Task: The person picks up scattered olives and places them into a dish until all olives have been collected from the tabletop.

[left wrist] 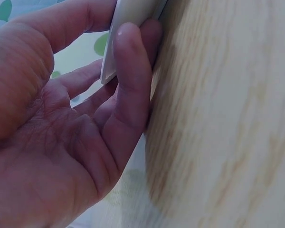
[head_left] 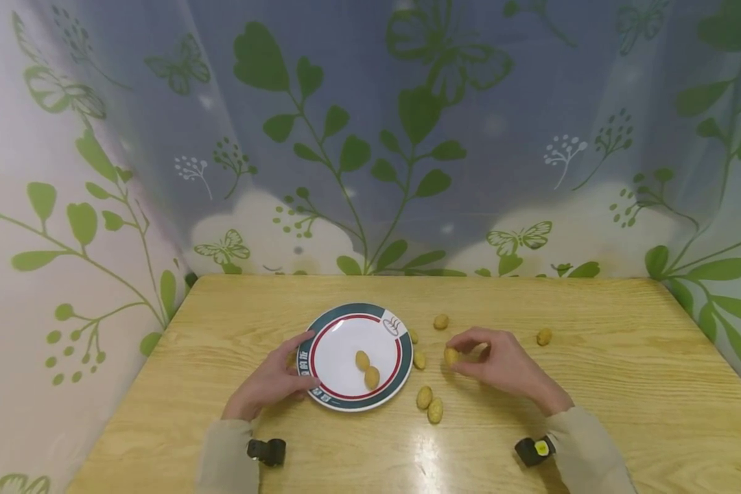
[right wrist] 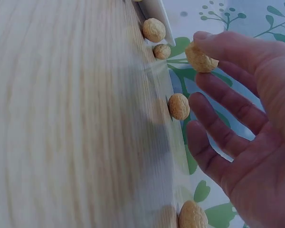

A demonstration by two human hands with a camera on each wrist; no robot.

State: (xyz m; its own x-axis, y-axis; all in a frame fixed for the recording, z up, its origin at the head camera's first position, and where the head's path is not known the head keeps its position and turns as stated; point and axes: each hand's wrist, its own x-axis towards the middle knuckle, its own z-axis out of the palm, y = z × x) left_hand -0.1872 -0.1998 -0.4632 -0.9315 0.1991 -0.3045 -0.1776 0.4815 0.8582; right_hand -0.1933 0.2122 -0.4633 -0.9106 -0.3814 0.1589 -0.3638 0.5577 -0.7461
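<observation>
A white plate with a blue-green rim and a thin red ring rests on the table, carrying two walnuts that lie against each other. My left hand grips its left rim; in the left wrist view some fingers reach beneath the plate's edge. To the right of the plate, my right hand pinches a wrinkled tan walnut between thumb and fingers, above the tabletop. Close by that hand, another walnut lies behind it.
Two loose walnuts sit together in front of the plate's right side. Another walnut lies beside its rim, with one more partly hidden behind it. Far right lies a walnut. A patterned curtain borders the wooden table.
</observation>
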